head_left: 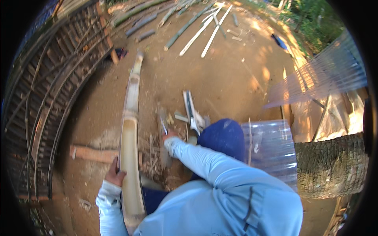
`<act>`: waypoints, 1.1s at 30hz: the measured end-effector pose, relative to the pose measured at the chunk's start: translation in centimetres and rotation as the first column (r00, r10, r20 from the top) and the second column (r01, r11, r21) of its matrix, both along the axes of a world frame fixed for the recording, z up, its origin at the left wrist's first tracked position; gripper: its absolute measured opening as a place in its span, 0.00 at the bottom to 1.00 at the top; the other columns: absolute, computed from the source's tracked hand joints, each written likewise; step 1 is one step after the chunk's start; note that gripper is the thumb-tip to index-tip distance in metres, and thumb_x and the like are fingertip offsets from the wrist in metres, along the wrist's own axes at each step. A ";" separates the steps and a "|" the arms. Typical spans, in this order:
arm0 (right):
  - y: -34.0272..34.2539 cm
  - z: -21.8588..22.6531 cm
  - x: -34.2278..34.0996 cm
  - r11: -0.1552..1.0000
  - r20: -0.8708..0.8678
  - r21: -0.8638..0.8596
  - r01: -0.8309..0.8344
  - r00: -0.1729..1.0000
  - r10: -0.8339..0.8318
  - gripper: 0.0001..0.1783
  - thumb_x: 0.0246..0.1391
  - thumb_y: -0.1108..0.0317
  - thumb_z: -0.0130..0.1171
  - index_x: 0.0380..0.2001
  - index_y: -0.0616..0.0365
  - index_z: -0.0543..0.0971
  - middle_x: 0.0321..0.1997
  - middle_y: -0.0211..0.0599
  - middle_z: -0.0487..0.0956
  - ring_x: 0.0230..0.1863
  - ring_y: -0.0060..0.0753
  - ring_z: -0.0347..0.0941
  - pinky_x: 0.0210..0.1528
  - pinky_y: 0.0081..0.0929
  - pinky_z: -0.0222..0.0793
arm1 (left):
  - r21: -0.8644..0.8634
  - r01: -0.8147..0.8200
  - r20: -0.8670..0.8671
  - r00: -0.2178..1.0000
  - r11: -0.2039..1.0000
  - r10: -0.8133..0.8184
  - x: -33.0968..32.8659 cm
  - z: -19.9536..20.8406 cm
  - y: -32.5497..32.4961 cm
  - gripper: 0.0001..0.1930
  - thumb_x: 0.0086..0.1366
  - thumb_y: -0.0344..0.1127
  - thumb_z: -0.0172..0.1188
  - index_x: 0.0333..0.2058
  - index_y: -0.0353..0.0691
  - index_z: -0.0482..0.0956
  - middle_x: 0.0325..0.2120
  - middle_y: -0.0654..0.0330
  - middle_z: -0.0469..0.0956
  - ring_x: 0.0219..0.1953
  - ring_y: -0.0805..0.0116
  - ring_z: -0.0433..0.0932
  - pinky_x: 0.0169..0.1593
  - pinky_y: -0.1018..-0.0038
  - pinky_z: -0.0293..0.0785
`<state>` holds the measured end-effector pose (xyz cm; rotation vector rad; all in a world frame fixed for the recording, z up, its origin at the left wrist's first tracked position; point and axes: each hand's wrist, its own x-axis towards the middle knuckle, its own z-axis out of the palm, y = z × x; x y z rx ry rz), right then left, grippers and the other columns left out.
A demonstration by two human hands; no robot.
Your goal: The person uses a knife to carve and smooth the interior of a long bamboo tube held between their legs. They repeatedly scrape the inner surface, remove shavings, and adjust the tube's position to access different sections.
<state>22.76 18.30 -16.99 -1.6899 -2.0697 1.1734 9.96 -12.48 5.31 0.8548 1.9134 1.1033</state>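
A long split bamboo pole, its pale hollow side facing up, runs from beside my body away over the ground. My left hand grips its left edge, with the thumb over the rim. To the right of the pole, my right hand is closed round a knife. The blade points away from me and is smeared by motion; the handle is mostly hidden in my fist. Blade and bamboo are apart.
A reddish wooden board lies crosswise by the pole. Bamboo offcuts lie beyond my knee. At left leans a slatted bamboo panel. Clear corrugated sheeting and a thick log are at right. Several poles lie far off.
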 end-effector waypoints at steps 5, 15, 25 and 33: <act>-7.2 6.6 3.8 0.956 -0.374 -0.223 -0.192 0.922 0.098 0.13 0.50 0.60 0.65 0.34 0.56 0.83 0.29 0.41 0.83 0.32 0.39 0.79 0.37 0.36 0.73 | -0.101 -0.008 -0.030 1.000 0.995 0.005 0.2 0.9 0.0 0.38 0.60 0.32 0.56 0.68 0.31 0.55 0.44 0.44 0.80 0.42 0.60 0.81 0.47 0.69 0.76; -12.0 15.1 10.4 0.742 -0.394 -0.172 -0.648 0.736 0.551 0.16 0.52 0.53 0.66 0.34 0.55 0.83 0.27 0.35 0.82 0.30 0.31 0.78 0.38 0.30 0.72 | -0.145 -0.006 -0.177 0.984 0.989 -0.020 -0.5 -0.5 0.8 0.40 0.56 0.41 0.59 0.66 0.29 0.60 0.49 0.38 0.78 0.49 0.54 0.80 0.54 0.68 0.74; -12.8 18.9 10.6 0.663 -0.388 -0.341 -0.667 0.742 0.547 0.19 0.66 0.51 0.54 0.41 0.58 0.76 0.27 0.30 0.77 0.16 0.18 0.63 0.18 0.22 0.60 | -0.228 -0.057 -0.195 0.981 0.972 0.011 0.3 0.9 1.2 0.45 0.54 0.46 0.62 0.68 0.33 0.58 0.47 0.41 0.80 0.46 0.57 0.81 0.52 0.68 0.74; -10.6 16.2 10.7 0.673 -0.451 -0.550 -0.495 0.854 0.259 0.22 0.66 0.47 0.51 0.44 0.57 0.78 0.24 0.31 0.75 0.13 0.19 0.60 0.15 0.22 0.57 | -0.234 -0.043 -0.057 0.998 0.971 0.030 -0.1 0.7 1.0 0.46 0.53 0.47 0.62 0.68 0.32 0.58 0.51 0.37 0.77 0.50 0.50 0.80 0.55 0.67 0.73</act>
